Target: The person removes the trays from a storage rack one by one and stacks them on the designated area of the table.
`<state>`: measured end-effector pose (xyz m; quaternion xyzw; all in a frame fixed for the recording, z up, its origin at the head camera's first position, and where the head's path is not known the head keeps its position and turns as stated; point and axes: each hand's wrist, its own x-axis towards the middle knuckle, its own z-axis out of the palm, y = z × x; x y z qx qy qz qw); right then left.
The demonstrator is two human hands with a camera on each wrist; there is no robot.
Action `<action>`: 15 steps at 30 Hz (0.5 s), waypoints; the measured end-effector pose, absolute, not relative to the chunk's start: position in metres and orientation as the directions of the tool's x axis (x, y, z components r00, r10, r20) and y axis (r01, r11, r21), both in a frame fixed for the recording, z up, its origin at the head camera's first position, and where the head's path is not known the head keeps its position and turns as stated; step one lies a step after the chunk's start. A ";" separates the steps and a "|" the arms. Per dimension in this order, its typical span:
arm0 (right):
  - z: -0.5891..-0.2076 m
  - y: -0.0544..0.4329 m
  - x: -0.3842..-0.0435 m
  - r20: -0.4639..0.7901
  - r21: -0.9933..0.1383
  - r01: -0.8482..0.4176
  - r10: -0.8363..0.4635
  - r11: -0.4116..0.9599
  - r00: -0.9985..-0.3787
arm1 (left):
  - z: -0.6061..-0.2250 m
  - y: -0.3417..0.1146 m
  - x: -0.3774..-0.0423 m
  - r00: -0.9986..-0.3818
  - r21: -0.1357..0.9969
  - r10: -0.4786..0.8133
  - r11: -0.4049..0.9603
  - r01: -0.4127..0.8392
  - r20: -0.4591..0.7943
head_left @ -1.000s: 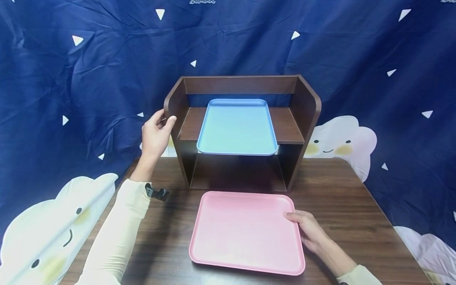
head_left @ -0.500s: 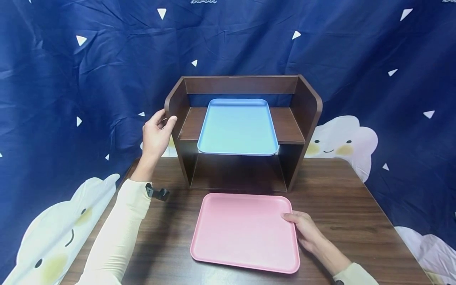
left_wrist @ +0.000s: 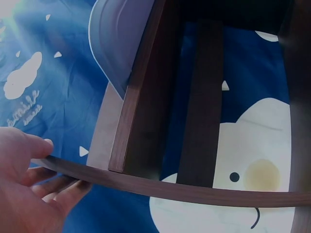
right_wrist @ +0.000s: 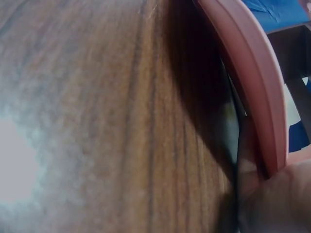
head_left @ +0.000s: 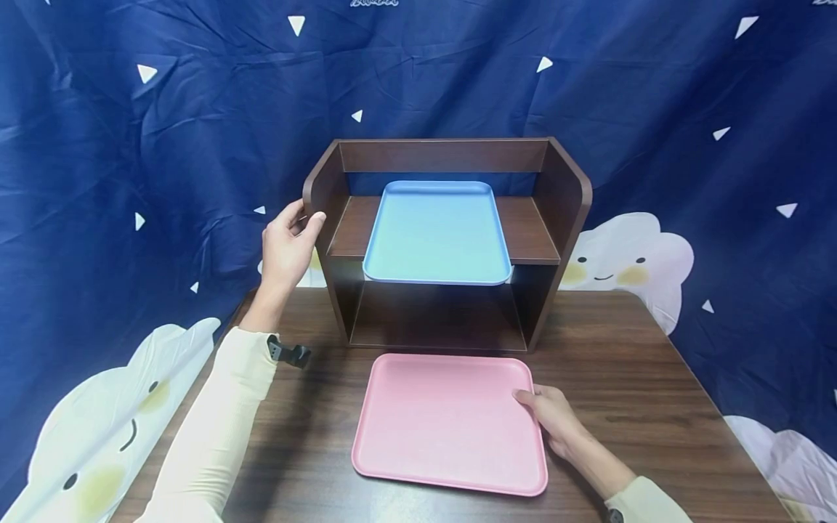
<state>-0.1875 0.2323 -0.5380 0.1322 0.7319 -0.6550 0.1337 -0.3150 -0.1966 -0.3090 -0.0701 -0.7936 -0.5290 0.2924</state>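
Observation:
My left hand (head_left: pixel 288 243) grips the front edge of the left side panel of a dark brown two-tier shelf (head_left: pixel 445 156). In the left wrist view, the thumb lies on one face of that panel and the fingers on the other. A blue tray (head_left: pixel 437 232) sits on the upper tier, its front end jutting past the shelf board. In front of the shelf is a pink tray (head_left: pixel 451 425), its right rim pinched by my right hand (head_left: pixel 556 418), thumb on top and fingers underneath. The right wrist view shows the pink tray's edge (right_wrist: pixel 257 82) raised over the wood.
The shelf stands toward the back of a wooden table (head_left: pixel 628 378). Behind it hangs a dark blue curtain (head_left: pixel 196 131) printed with white triangles and smiling clouds. A dark band (head_left: pixel 288 354) is strapped on the left wrist.
The pink tray and my right hand have shifted slightly left, and the tray's near edge has drawn a little toward the shelf. My left hand, the shelf and the blue tray stay put.

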 end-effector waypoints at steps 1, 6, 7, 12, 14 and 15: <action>-0.539 0.232 -0.188 -0.362 -0.925 0.362 0.022 0.114 -0.932 | -0.309 -0.197 -0.315 -0.819 0.798 -0.198 0.432 0.420 0.539; -0.539 0.232 -0.188 -0.345 -0.925 0.345 0.028 0.159 -0.938 | -0.310 -0.197 -0.314 -0.821 0.799 -0.198 0.435 0.415 0.535; -0.539 0.232 -0.188 -0.343 -0.924 0.343 0.029 0.170 -0.939 | -0.310 -0.197 -0.314 -0.822 0.799 -0.198 0.436 0.414 0.534; -0.534 0.232 -0.190 -0.288 -0.912 0.292 0.057 0.287 -0.956 | -0.310 -0.197 -0.315 -0.820 0.794 -0.196 0.445 0.415 0.538; -0.532 0.233 -0.191 -0.253 -0.897 0.262 0.073 0.357 -0.965 | -0.309 -0.197 -0.315 -0.818 0.792 -0.196 0.446 0.417 0.541; -0.531 0.233 -0.192 -0.238 -0.886 0.250 0.081 0.390 -0.968 | -0.309 -0.198 -0.315 -0.817 0.791 -0.196 0.447 0.418 0.542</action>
